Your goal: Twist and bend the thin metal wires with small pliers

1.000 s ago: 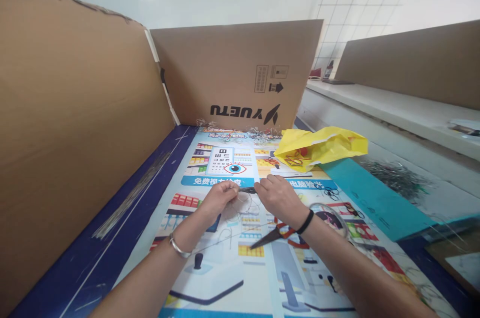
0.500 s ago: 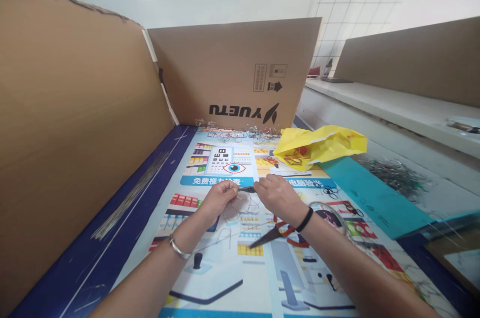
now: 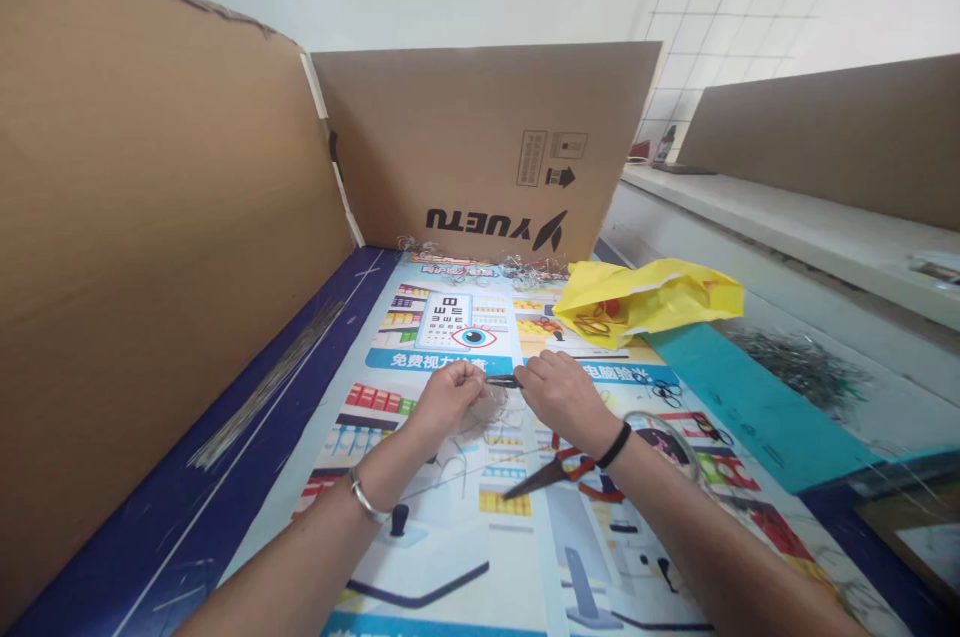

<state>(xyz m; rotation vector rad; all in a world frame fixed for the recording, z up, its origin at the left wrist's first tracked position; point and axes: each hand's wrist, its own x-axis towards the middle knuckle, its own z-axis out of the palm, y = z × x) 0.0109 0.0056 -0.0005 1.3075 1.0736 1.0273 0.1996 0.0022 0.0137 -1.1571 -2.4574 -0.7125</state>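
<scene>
My right hand (image 3: 564, 397) is closed around a small pair of dark pliers (image 3: 502, 381), whose jaws point left. Its handles are mostly hidden in the fist. My left hand (image 3: 451, 395) pinches thin wire right at the tips of those jaws; the exact grip point is too small to make out. Fine bent wire (image 3: 459, 469) trails below the two hands over the printed poster (image 3: 420, 557). Under my right wrist lie scissors (image 3: 541, 479) with orange-red handles, their dark blades pointing left.
A bundle of straight wires (image 3: 266, 385) lies on the left. At the right are a yellow bag (image 3: 667, 295), a teal sheet (image 3: 757, 407) and a heap of wire pieces (image 3: 802, 367). Cardboard panels (image 3: 480, 132) stand behind and left. Wire scraps (image 3: 529, 269) sit along the back.
The view has shifted slightly, so the scene sits a little further right. Both hands stay together at the pliers, which now show a bit more from the right fist.
</scene>
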